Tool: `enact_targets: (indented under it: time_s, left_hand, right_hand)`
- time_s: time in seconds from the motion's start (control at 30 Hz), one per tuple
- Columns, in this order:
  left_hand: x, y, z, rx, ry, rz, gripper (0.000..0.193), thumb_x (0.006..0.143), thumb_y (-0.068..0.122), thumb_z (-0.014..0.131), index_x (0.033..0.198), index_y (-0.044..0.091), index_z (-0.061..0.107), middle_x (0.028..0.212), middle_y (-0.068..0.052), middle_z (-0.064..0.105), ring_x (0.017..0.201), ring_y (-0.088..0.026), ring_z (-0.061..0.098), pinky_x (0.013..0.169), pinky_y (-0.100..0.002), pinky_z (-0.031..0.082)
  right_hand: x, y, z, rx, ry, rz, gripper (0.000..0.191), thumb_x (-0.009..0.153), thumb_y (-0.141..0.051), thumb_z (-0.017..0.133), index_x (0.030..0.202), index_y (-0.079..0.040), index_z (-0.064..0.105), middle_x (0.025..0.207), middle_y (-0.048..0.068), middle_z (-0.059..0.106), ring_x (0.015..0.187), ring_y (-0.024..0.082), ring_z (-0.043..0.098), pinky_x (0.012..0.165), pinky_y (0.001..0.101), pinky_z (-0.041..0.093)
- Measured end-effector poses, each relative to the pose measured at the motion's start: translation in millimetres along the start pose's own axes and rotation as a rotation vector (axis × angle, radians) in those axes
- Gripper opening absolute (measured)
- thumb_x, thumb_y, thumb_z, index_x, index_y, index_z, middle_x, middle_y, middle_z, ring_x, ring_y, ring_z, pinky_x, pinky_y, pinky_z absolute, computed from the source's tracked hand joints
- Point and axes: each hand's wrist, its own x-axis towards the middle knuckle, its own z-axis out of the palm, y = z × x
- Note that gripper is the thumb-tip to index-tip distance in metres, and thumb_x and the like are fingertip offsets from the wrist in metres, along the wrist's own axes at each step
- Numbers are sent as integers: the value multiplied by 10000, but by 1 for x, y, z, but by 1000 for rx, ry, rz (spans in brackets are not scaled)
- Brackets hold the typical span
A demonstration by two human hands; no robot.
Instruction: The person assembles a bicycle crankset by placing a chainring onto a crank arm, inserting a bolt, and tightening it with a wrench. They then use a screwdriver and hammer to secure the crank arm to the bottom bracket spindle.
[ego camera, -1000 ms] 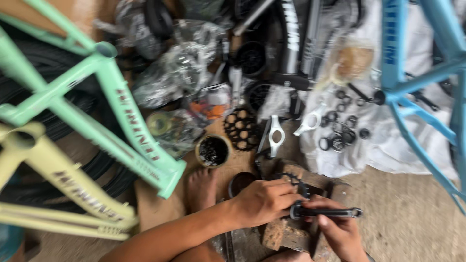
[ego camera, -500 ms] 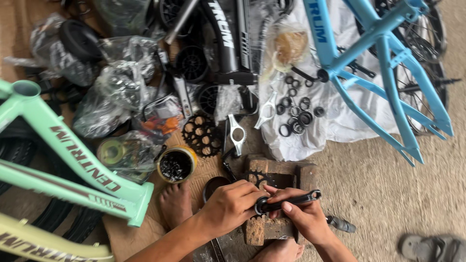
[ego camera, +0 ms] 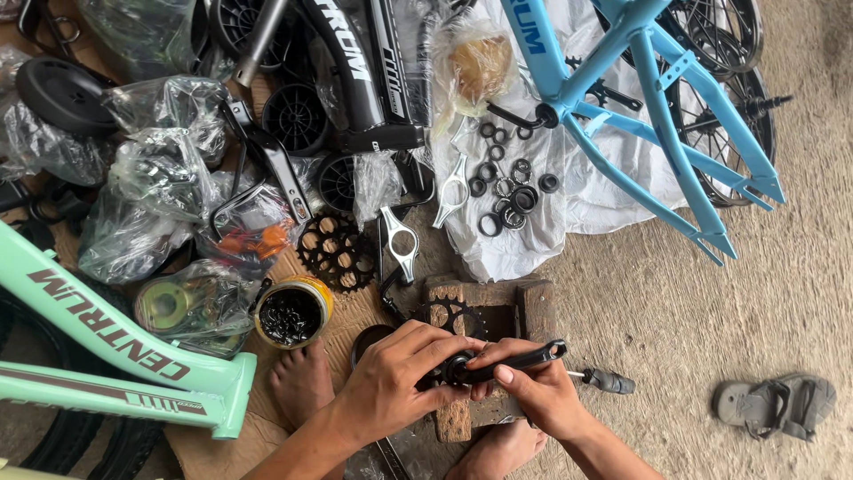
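Note:
My left hand [ego camera: 397, 373] wraps around the round end of a black crank arm [ego camera: 524, 358], over a black chainring [ego camera: 449, 313] that lies on a wooden block [ego camera: 533, 307]. My right hand [ego camera: 536, 394] pinches the same crank arm from below, thumb on its shaft. Behind the right hand, a tool with a black handle [ego camera: 609, 382] pokes out onto the concrete. My bare feet rest under the hands, one foot [ego camera: 300, 380] on brown cardboard. An open tin of black grease [ego camera: 290, 313] stands just left of the hands.
A mint-green bicycle frame [ego camera: 107, 333] lies at left, a blue frame [ego camera: 653, 98] and spoked wheels [ego camera: 724, 80] at upper right. Black rings and bearings [ego camera: 506, 182] sit on white plastic sheet. Bagged parts, a black sprocket [ego camera: 333, 249], silver brackets and a sandal [ego camera: 773, 404] surround me.
The view has swung to the right, so the green frames slid left and the sandal came into sight. Both hands stay on the crank arm, its shaft now tilted slightly upward.

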Motion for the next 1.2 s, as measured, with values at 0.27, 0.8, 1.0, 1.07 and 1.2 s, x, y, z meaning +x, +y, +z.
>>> enact_targets:
  time_s: [0.27, 0.8, 1.0, 1.07, 1.2]
  left_hand:
    - [-4, -13, 10, 110, 59, 133, 555, 854, 463, 767, 1259, 85, 724, 1046, -45, 693, 986, -212, 691, 801, -336, 615]
    - [-3, -12, 12, 161, 100, 176, 546, 860, 490, 769, 1177, 47, 736, 1025, -45, 677, 942, -208, 693, 769, -345, 604]
    - [-3, -11, 14, 175, 144, 182, 555, 817, 473, 834, 1102, 12, 715, 976, -56, 658, 912, -214, 690, 739, -346, 593]
    - [-4, -11, 13, 148, 114, 180, 541, 839, 431, 837, 1140, 0, 711, 1012, -67, 668, 938, -222, 693, 752, -340, 601]
    - [-4, -10, 14, 145, 116, 178, 551, 835, 403, 848, 1175, -6, 704, 1028, -73, 665, 953, -225, 694, 756, -339, 602]
  right_hand:
    - [0, -6, 4, -24, -28, -27, 350, 1009, -234, 640, 1125, 92, 697, 1053, 177, 731, 886, 226, 714, 836, 396, 590]
    - [-1, -11, 12, -64, -1, -82, 344, 1015, -232, 628, 1101, 92, 701, 957, 147, 723, 843, 222, 723, 1009, 473, 488]
    - [2, -15, 15, -136, -46, -161, 354, 1050, -243, 622, 1106, 95, 713, 864, 112, 709, 815, 207, 728, 1307, 554, 303]
    - [1, -17, 16, -143, -41, -170, 351, 1044, -238, 623, 1101, 95, 718, 863, 112, 703, 813, 206, 727, 1300, 546, 313]
    - [-1, -18, 18, -153, -21, -150, 338, 1025, -216, 643, 1088, 106, 726, 916, 130, 708, 819, 208, 725, 1266, 532, 352]
